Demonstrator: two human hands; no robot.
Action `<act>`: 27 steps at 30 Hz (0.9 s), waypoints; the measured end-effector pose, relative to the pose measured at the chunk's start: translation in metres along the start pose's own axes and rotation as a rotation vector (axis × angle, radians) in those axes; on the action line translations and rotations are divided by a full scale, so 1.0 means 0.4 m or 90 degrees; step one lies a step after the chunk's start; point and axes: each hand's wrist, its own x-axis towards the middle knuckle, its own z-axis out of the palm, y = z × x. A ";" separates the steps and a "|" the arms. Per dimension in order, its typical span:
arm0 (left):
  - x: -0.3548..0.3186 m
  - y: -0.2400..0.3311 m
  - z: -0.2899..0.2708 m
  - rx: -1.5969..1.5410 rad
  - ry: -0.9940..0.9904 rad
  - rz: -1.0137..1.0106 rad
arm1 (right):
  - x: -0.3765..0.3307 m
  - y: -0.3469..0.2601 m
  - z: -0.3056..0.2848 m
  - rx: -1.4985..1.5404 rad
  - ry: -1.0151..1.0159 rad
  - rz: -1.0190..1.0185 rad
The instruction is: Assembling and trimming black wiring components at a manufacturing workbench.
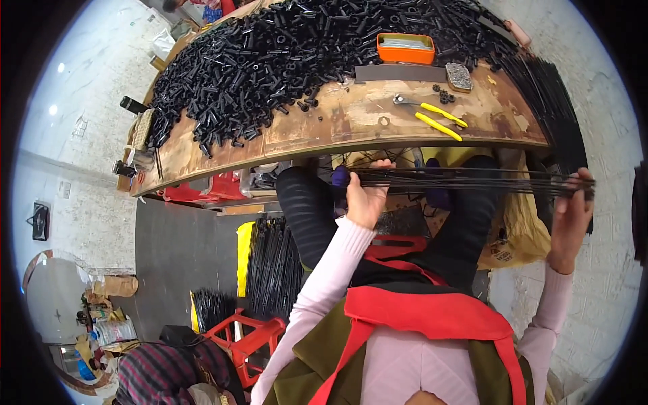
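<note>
Left hand [368, 199] is gripping thin black rods [472, 181] between thumb and fingers near one end; right hand [572, 216] is closing its fingers around the other end — so hands are well apart, both clamping one bundle. Rods are spanning sideways just off the front edge of the worktop [324, 128], the wide grip probably stopping such long, thin pieces from sagging or splaying. Right fingertips are showing some blur.

Stack [567, 135] of similar rods is overhanging the worktop's right end, near the right hand, likely for easy reach. Pliers [439, 127] are lying near the front edge, handles spread, seemingly placed within reach. Black bits [443, 96] are sitting clustered by the tin [462, 90], probably grouped against scattering. Box [405, 57] is holding pale strips [405, 43], likely separating them from the pile [270, 61].

Materials: rods are looking smooth and dark — metal or plastic, can't tell. Pile is mixing short, glossy black tubes, some ending in wider rims. Worktop is showing worn, blotchy wood; box is looking like orange plastic; pliers are having smooth yellow grips. Lower left, a dense bundle [270, 263] is showing more slim black lengths beside a red frame [273, 327].
</note>
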 end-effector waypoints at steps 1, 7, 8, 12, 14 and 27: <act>0.033 -0.010 -0.066 -0.031 0.033 -0.038 | -0.012 -0.038 0.017 -0.067 -0.040 0.045; -0.036 -0.073 -0.363 0.229 -0.134 -0.315 | -0.174 0.182 0.249 -0.286 -0.484 0.034; -0.087 -0.088 -0.194 0.543 -0.146 -0.141 | -0.162 0.238 0.240 -0.306 -0.506 0.052; -0.163 -0.075 0.034 0.696 -0.233 0.098 | -0.139 0.277 0.307 -0.166 -0.555 0.276; -0.187 -0.058 0.059 0.630 -0.265 0.087 | -0.118 0.272 0.326 -0.092 -0.555 0.317; -0.185 0.035 0.165 0.786 -0.239 0.458 | -0.054 0.312 0.427 0.012 -0.528 0.139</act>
